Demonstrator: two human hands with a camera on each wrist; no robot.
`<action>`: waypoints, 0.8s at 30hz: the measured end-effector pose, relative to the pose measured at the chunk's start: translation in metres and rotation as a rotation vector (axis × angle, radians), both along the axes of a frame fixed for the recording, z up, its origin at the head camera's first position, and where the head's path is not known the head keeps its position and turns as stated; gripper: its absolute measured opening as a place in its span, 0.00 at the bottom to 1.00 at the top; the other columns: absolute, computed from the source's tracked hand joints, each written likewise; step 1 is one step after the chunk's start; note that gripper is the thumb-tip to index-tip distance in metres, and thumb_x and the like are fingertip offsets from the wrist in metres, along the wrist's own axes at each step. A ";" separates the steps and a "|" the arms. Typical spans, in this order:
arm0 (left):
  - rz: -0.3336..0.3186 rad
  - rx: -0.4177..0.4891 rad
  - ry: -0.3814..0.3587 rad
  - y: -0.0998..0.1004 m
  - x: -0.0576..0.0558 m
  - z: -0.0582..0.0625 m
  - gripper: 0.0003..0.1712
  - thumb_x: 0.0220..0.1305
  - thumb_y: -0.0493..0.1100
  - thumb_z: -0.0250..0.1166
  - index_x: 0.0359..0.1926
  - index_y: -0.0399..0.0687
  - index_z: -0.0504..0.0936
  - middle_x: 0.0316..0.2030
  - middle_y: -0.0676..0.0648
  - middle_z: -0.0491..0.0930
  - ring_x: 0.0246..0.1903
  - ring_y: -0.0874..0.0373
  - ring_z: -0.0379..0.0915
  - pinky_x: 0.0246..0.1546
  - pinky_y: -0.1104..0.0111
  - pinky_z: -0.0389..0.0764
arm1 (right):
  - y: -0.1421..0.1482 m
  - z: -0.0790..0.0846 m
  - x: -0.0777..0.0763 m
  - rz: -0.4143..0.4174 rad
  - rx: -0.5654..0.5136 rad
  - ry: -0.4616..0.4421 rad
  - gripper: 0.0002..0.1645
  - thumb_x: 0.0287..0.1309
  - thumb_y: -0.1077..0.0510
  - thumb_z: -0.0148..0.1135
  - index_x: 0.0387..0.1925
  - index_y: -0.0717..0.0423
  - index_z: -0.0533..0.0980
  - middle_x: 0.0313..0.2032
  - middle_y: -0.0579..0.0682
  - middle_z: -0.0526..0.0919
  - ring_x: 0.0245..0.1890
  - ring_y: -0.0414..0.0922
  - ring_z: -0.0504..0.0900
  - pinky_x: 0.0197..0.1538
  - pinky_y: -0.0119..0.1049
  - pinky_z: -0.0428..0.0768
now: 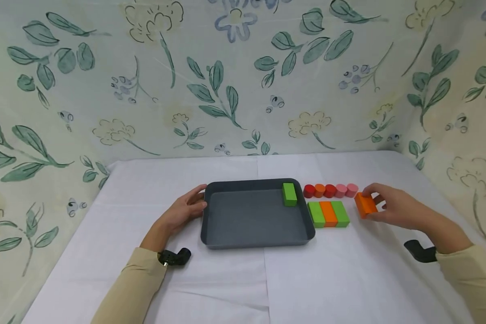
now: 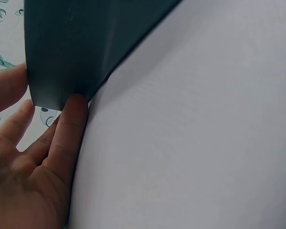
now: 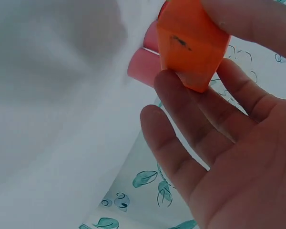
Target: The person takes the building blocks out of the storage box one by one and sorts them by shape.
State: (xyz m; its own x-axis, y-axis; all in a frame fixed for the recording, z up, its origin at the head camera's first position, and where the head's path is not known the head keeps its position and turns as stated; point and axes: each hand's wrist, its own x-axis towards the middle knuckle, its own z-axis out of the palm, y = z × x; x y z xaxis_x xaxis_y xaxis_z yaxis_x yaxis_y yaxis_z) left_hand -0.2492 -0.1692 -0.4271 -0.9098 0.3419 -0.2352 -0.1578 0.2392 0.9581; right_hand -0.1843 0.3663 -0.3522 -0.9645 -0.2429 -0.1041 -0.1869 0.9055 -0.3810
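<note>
A dark grey rectangular tray (image 1: pixel 251 243) lies on the white-covered table. My left hand (image 1: pixel 182 209) is at its left side, with fingertips against the outer wall; the left wrist view shows relaxed fingers at the tray's wall (image 2: pixel 66 52). Inside the tray, a green block (image 1: pixel 289 194) lies near the back right corner. To the right of the tray, my right hand (image 1: pixel 394 207) pinches an orange block (image 1: pixel 365 205) between thumb and fingertips. The right wrist view shows a dark mark on this orange block (image 3: pixel 190 47), and the lower fingers stand away from it.
Right of the tray, a green block (image 1: pixel 316 214), an orange block (image 1: pixel 328 214) and another green block (image 1: pixel 340 213) stand side by side. Behind them runs a row of several red, orange and pink cylinders (image 1: pixel 330 191). A floral cloth (image 1: pixel 235 90) hangs behind the table.
</note>
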 end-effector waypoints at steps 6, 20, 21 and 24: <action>0.000 -0.014 0.006 -0.002 0.001 0.002 0.40 0.72 0.41 0.58 0.78 0.60 0.52 0.78 0.39 0.50 0.75 0.42 0.55 0.72 0.47 0.65 | -0.007 -0.016 -0.002 0.035 -0.016 -0.077 0.30 0.50 0.57 0.74 0.53 0.61 0.72 0.50 0.61 0.80 0.47 0.55 0.79 0.47 0.52 0.86; 0.008 -0.013 0.001 0.000 -0.001 -0.001 0.40 0.71 0.41 0.59 0.78 0.61 0.53 0.78 0.39 0.51 0.74 0.42 0.57 0.71 0.47 0.66 | -0.012 -0.030 -0.005 0.034 -0.046 -0.070 0.31 0.52 0.57 0.74 0.55 0.61 0.71 0.51 0.61 0.79 0.47 0.54 0.80 0.48 0.50 0.86; 0.009 -0.014 0.001 0.000 -0.001 -0.001 0.40 0.71 0.41 0.59 0.78 0.61 0.53 0.78 0.39 0.51 0.74 0.42 0.56 0.71 0.47 0.66 | -0.012 -0.031 -0.005 0.038 -0.048 -0.062 0.32 0.51 0.56 0.74 0.55 0.62 0.71 0.51 0.61 0.79 0.47 0.54 0.80 0.48 0.50 0.86; 0.010 -0.011 0.001 0.000 0.000 0.000 0.40 0.71 0.41 0.59 0.78 0.60 0.52 0.78 0.39 0.50 0.75 0.41 0.56 0.72 0.46 0.66 | -0.014 -0.032 -0.005 0.042 -0.053 -0.044 0.34 0.51 0.53 0.75 0.55 0.62 0.71 0.51 0.61 0.79 0.46 0.53 0.79 0.47 0.49 0.86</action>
State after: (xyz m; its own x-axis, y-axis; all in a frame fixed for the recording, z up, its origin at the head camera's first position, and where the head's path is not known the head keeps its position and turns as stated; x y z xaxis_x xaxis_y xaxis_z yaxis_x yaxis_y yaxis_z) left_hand -0.2493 -0.1692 -0.4271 -0.9136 0.3297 -0.2378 -0.1592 0.2482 0.9556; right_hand -0.1894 0.3525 -0.3843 -0.9479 -0.2896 -0.1323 -0.2064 0.8754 -0.4372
